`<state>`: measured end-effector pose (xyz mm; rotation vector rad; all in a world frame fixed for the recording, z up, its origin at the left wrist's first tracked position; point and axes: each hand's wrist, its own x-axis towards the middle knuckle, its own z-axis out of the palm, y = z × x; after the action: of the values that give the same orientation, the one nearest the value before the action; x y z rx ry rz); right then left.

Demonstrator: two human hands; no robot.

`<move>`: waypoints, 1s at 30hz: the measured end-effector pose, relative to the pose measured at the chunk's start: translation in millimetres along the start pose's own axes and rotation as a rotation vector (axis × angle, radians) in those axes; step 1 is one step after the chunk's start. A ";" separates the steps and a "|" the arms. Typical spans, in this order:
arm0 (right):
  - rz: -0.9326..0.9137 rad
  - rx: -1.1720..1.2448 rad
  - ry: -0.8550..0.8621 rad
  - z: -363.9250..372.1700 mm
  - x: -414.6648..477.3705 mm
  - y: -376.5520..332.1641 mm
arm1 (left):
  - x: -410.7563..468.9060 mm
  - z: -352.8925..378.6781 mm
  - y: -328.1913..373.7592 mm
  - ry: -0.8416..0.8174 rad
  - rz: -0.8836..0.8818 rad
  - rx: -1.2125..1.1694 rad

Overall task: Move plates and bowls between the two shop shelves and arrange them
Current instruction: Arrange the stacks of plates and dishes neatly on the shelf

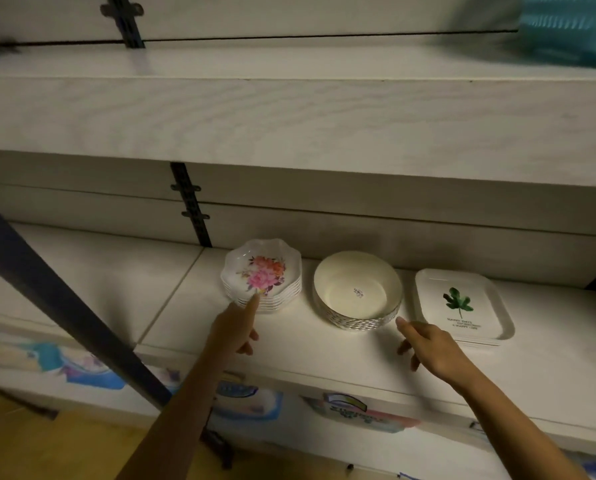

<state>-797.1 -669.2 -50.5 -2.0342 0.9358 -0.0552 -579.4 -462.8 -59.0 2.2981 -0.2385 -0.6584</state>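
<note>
Three stacks stand in a row on the lower white shelf (324, 351). On the left is a stack of scalloped bowls with pink flowers (262, 273), in the middle a stack of round cream bowls with a patterned silver outside (357, 289), on the right a stack of square white plates with a green leaf (461, 304). My left hand (237, 327) points a finger onto the front rim of the flower bowls. My right hand (428, 348) hovers with fingers spread just in front of the round bowls, holding nothing.
The upper white shelf (289, 116) overhangs the lower one, with a teal object (570, 26) at its far right. A dark diagonal bar (64, 306) crosses the left. Black wall brackets (191, 206) run up the back panel. Colourful packages (248, 400) lie below.
</note>
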 end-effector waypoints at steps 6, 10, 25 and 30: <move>0.168 0.278 0.064 24.0 19.0 -16.4 | 42.7 -18.1 1.1 -0.037 -0.234 -0.487; 0.242 0.407 0.125 38.5 24.8 -25.6 | 60.0 -19.9 1.1 -0.112 -0.233 -0.719; 0.388 0.575 0.201 53.0 34.9 -42.3 | 83.3 -50.4 -19.0 -0.186 -0.183 -0.750; 0.397 0.571 0.209 66.6 38.4 -51.4 | 75.1 -102.1 -21.2 -0.173 -0.082 -0.807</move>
<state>-714.8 -629.8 -65.5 -1.3139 1.2713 -0.2891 -462.4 -412.8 -40.7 1.4851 0.0467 -0.8132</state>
